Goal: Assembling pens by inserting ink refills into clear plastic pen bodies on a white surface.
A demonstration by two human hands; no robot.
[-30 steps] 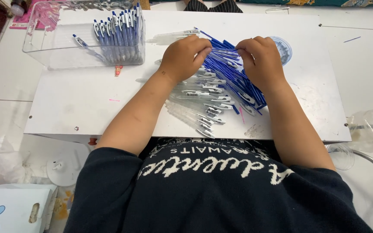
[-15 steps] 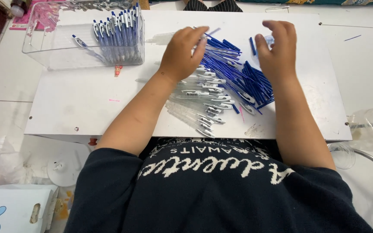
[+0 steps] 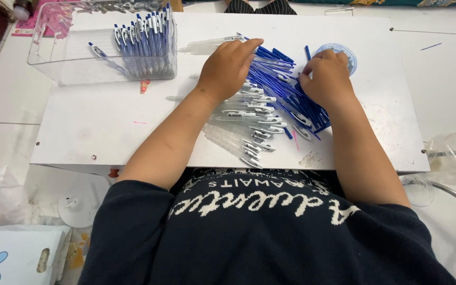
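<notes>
Here both hands point(image 3: 228, 66) point(image 3: 327, 79) press flat on pens point(image 3: 278, 89).

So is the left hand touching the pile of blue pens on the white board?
Touching. The head view shows the left hand resting palm-down on the pile of blue pens, fingers spread over the pen ends with no gap.

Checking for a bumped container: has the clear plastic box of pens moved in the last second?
No. The clear plastic box sits at the same far-left corner of the white board as before.

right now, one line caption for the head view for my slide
Both hands, left hand and right hand, rest on a pile of blue pens on a white board.
</notes>
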